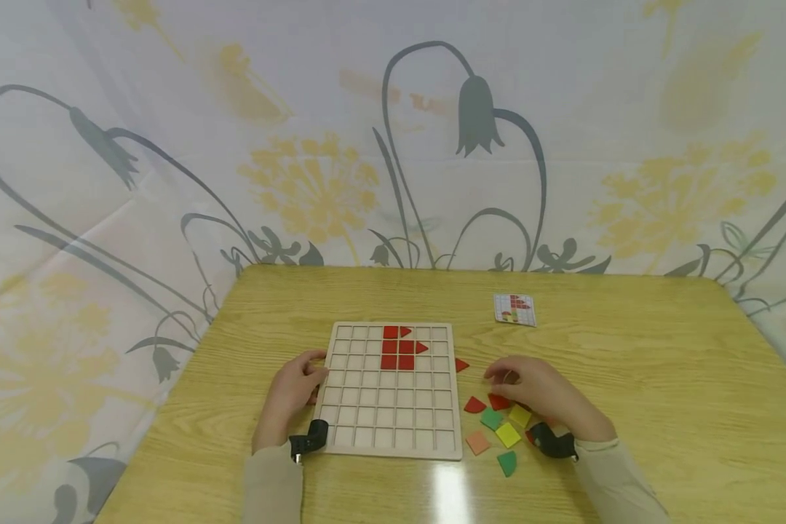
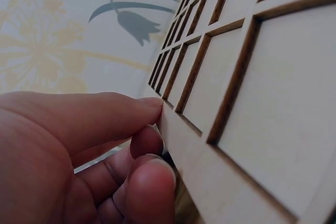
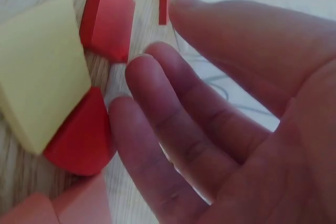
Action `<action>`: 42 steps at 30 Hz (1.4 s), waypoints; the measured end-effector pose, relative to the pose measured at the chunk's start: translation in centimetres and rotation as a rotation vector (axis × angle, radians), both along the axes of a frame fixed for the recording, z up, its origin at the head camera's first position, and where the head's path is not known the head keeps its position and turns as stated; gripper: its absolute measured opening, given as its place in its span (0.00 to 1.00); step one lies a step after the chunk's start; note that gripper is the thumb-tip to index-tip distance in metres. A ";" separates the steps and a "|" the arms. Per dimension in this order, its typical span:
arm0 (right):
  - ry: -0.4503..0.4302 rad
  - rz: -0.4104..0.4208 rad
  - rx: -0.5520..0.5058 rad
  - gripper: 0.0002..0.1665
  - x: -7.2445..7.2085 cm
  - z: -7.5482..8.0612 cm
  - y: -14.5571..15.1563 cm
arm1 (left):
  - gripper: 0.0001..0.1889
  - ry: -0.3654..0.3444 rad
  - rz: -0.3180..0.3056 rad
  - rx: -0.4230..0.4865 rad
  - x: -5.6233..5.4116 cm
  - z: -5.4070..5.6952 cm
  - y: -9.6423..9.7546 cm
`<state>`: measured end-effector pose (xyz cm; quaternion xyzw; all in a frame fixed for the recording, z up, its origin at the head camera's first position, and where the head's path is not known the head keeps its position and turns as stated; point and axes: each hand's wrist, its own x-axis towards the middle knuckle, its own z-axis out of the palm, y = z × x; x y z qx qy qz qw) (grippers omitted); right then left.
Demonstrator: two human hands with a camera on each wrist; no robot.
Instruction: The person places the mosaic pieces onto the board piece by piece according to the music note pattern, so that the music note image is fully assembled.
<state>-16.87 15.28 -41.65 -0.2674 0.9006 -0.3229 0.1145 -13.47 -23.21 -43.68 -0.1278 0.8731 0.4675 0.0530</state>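
Red first: red tiles (image 1: 398, 355) seated in the upper cells of a pale grid board (image 1: 455, 449), flat on the wood-grain tabletop (image 1: 661, 349). Left hand (image 1: 291, 386) pinches the board's left rim; sound practice, I'd say, since a steadied board shouldn't creep under pressure. Right hand (image 1: 533, 386) hangs among the loose pieces, thumb and fingers apart, nothing between them that I can see. A red triangle (image 1: 461, 365) lies just beside the board's right rim; nearer the person, a red quarter-round (image 1: 475, 405) and two yellow squares (image 1: 508, 434). For a clean placing, my judgement: lift the triangle by opposite edges, not by its face; keep its point rightward, like the two seated ones; set one side against the cell's divider, then press flat. Carry the right wrist camera (image 1: 552, 441) high, lest it scatter the pile. Patterned card (image 1: 514, 310) lies beyond; worth a glance before letting go.
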 end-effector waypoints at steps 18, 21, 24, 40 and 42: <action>-0.083 0.062 0.085 0.22 0.4 0.2 0.5 | 0.18 0.028 0.004 -0.001 0.1 -0.1 0.2; -0.075 0.066 0.090 0.22 0.4 0.1 0.4 | 0.17 0.030 0.010 -0.006 0.1 -0.2 0.2; -0.050 0.047 0.104 0.20 0.3 -0.1 0.2 | 0.17 0.038 0.007 -0.021 0.1 -0.3 0.1; -0.064 -0.041 0.064 0.09 -0.2 -0.6 -0.8 | 0.18 0.028 0.007 -0.010 -0.1 -0.2 -0.3; -0.069 -0.038 0.061 0.08 -0.1 -0.7 -0.7 | 0.18 0.023 0.008 -0.005 -0.1 -0.3 -0.3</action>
